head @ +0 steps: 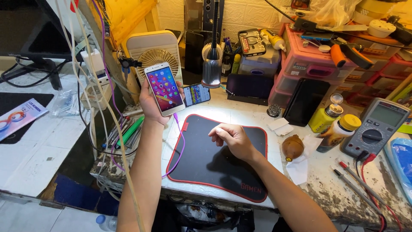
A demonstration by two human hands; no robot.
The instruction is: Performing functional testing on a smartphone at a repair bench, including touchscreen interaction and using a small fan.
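My left hand (150, 105) holds a white smartphone (165, 88) upright, its screen lit with coloured icons. A purple cable (182, 144) is plugged into the phone's bottom edge and hangs down across the black work mat (201, 167) with its red border. My right hand (231, 138) rests on the mat with its fingers loosely curled and nothing in them. A second lit phone (196, 94) leans at the back of the bench, just right of the one I hold.
A small fan (157, 58) and a desk lamp (212, 64) stand behind the mat. Right of it sit a brown bottle (292, 147), yellow bottles (326, 117), a multimeter (377, 128) with red probes, a dark phone (305, 101) and pink drawer boxes (313, 64). Cables and tools (124, 133) crowd the left.
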